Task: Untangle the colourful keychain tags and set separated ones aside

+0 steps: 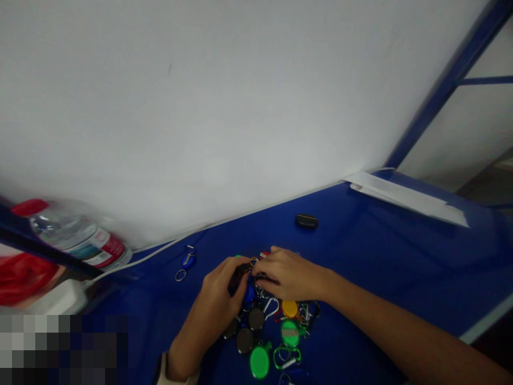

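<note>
My left hand (224, 286) is closed around a black retractable key reel (238, 279), which its fingers partly hide. Close beside it, my right hand (288, 275) has its fingers bent together at a small key ring (253, 261) by the reel's end. Below both hands lies a loose pile of similar reels with carabiner clips: an orange reel (289, 308), a green reel (259, 362), another green one (289, 332), a dark reel (245, 340) and a blue one (248, 294). The right fingers cover part of the pile.
A single blue reel with a ring (188, 260) lies apart at the left. A black oval case (306, 221) sits behind the hands. White papers (409, 199) rest at the back right. A water bottle (86, 238), white cable (160, 249) and white plug block (64, 298) are at the left.
</note>
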Action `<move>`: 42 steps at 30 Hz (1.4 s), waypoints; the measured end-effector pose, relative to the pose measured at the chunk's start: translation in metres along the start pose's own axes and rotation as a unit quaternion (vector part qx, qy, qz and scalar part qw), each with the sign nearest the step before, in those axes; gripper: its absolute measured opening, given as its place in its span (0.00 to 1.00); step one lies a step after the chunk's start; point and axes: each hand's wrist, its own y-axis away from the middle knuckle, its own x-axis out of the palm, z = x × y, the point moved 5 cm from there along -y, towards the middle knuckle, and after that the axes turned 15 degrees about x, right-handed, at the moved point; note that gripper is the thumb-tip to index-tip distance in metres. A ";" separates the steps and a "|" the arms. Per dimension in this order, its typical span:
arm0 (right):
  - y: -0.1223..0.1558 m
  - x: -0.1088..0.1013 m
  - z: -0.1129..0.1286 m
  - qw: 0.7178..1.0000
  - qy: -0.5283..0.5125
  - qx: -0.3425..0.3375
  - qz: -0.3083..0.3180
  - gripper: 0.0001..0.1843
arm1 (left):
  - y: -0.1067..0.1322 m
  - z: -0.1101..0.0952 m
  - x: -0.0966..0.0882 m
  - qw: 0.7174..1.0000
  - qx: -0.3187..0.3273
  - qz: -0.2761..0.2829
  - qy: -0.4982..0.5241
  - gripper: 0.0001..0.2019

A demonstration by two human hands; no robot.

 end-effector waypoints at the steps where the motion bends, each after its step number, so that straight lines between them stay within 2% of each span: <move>1: 0.000 0.001 0.000 1.000 0.002 0.001 0.004 0.06 | 0.001 0.001 0.000 1.000 -0.004 0.004 0.003 0.17; 5: -0.001 0.001 0.001 1.000 0.003 0.004 0.011 0.06 | 0.003 0.002 0.001 1.000 -0.014 0.013 0.014 0.18; 11: 0.000 0.002 0.000 1.000 0.004 0.008 0.010 0.05 | 0.002 0.001 0.002 1.000 -0.018 0.018 0.016 0.13; 18: 0.000 0.003 -0.001 1.000 0.003 0.006 0.007 0.04 | 0.002 0.001 0.003 0.999 -0.033 0.029 0.023 0.12; 30: 0.000 0.003 0.001 1.000 0.006 0.020 0.014 0.05 | 0.003 -0.001 0.002 0.998 -0.042 0.032 0.033 0.14; 42: 0.003 -0.005 -0.004 0.997 -0.073 0.031 -0.018 0.03 | 0.002 -0.003 0.001 0.998 -0.043 0.028 0.030 0.13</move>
